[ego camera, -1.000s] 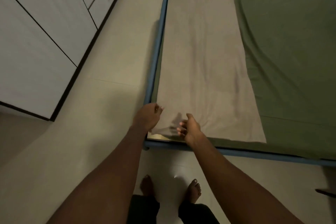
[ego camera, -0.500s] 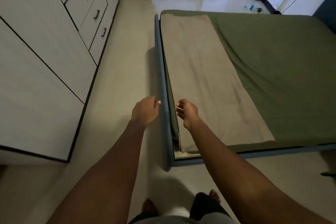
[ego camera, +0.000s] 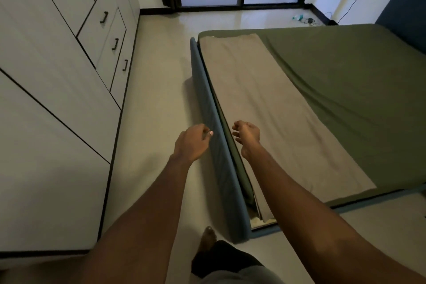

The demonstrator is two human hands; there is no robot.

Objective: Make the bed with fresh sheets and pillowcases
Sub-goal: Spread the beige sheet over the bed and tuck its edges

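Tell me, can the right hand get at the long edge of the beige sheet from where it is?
Probably yes: the right hand hovers empty over the beige sheet near that edge, with nothing between them.

The right edge cuts off the bed (ego camera: 345,90) and its dark headboard (ego camera: 405,0), so their far side is out of view, and the wardrobe (ego camera: 46,99) runs off the left and top edges. The right forearm (ego camera: 299,203) hides the near left corner of the beige sheet (ego camera: 276,122). The small things on the floor by the wall socket (ego camera: 304,19) are too small to tell, and both hands' curled fingers hide their palms.
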